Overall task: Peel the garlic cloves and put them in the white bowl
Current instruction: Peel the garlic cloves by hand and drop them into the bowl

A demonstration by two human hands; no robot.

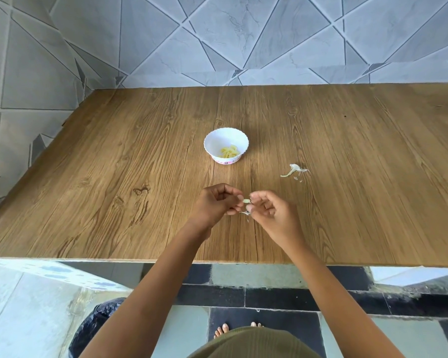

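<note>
Bowl (226,146) mid-table (88,177), peels (295,171) right, hands (215,202) nearer.

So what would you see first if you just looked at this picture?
Probably the two hands near the front of the wooden table: the left hand and the right hand pinch a small garlic clove between them. Just beyond them stands the white bowl with yellowish peeled cloves inside. To its right, a little heap of peel scraps lies on the table.
</note>
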